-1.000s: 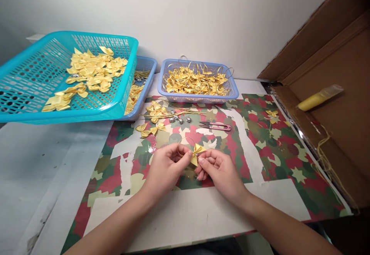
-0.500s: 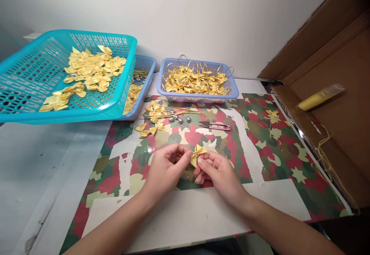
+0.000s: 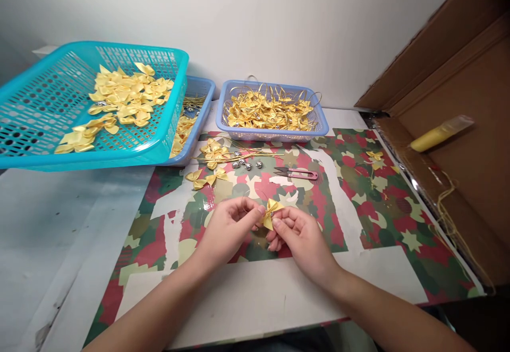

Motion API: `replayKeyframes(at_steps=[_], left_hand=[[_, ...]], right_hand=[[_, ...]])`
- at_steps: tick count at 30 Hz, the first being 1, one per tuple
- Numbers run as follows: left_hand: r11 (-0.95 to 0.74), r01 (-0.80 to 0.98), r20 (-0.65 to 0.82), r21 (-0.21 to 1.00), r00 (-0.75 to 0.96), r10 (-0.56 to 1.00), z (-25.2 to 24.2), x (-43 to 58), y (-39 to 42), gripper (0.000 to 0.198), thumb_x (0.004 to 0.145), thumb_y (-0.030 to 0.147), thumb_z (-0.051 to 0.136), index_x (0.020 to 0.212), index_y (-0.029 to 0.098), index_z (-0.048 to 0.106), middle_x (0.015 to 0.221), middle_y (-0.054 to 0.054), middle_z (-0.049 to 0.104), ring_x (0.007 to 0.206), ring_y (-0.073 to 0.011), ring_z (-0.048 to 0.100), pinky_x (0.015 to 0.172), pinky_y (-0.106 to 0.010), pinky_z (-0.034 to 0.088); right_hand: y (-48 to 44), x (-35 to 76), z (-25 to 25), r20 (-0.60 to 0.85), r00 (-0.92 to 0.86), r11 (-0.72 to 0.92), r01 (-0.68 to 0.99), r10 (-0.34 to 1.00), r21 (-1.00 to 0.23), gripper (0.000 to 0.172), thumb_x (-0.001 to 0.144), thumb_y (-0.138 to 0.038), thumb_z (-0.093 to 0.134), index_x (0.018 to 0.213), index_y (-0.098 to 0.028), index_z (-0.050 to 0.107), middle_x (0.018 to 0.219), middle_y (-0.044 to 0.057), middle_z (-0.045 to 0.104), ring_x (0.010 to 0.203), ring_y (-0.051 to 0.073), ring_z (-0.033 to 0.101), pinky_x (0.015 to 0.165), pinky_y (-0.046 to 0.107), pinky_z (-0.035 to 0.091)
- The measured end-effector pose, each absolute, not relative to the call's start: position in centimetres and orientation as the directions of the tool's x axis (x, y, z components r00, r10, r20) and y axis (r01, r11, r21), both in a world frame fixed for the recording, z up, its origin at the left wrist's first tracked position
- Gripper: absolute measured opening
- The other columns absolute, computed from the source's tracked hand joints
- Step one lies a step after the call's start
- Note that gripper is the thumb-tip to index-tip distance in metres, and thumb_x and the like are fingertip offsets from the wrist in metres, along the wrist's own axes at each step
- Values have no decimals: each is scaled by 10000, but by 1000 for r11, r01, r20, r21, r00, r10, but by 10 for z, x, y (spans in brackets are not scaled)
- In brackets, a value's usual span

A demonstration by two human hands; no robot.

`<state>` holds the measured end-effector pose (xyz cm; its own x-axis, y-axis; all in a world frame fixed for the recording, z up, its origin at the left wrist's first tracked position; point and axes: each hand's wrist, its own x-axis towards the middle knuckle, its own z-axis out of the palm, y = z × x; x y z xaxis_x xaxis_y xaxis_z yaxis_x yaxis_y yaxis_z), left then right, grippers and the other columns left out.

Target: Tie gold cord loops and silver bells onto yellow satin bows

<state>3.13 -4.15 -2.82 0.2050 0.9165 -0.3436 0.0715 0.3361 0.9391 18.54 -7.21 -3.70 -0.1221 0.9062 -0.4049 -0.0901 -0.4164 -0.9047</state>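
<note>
A yellow ribbon bow (image 3: 270,217) with a small silver bell at its middle is held between my two hands, low over the front of the table. My left hand (image 3: 235,223) pinches the bow's left side with thumb and forefinger; a thin gold cord loops up near these fingertips. On the other side, my right hand (image 3: 297,232) grips the bow by its lower right part, close to the bell. Beyond the hands lie loose yellow bows (image 3: 215,153), gold cords (image 3: 255,155), several silver bells (image 3: 247,166) and thread snips (image 3: 297,174).
A turquoise basket (image 3: 159,147) of yellow bows rests over a blue basket (image 3: 195,134) at the left. Another blue basket (image 3: 274,137), full of bows with gold loops, stands at the back. Cardboard (image 3: 458,75) walls the right side, with a yellow tube (image 3: 438,134) against it.
Both hands keep hold of the bow in nearly the same place. The left fingers have shifted slightly, and the gold cord beside them shows less.
</note>
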Motion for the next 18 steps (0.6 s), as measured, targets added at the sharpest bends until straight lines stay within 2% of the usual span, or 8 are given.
replayKeyframes(at_steps=[11, 18], left_hand=[[453, 103, -463, 885, 288, 839, -28, 27, -38, 291, 763, 407, 637, 634, 154, 572, 565, 13, 561, 528, -104, 521, 507, -211, 433], [463, 99, -470, 881, 299, 831, -24, 27, -37, 218, 743, 338, 614, 621, 158, 599, 571, -2, 593, 525, -113, 537, 516, -218, 441]], right_hand=[[-74, 184, -38, -390, -112, -397, -46, 914, -917, 271, 834, -433, 634, 795, -174, 564, 640, -18, 656, 546, 83, 621, 545, 194, 500], [-75, 183, -40, -352, -100, -357, -37, 931, -934, 275, 843, -441, 632, 799, -177, 571, 650, -14, 655, 556, 90, 617, 562, 209, 517]])
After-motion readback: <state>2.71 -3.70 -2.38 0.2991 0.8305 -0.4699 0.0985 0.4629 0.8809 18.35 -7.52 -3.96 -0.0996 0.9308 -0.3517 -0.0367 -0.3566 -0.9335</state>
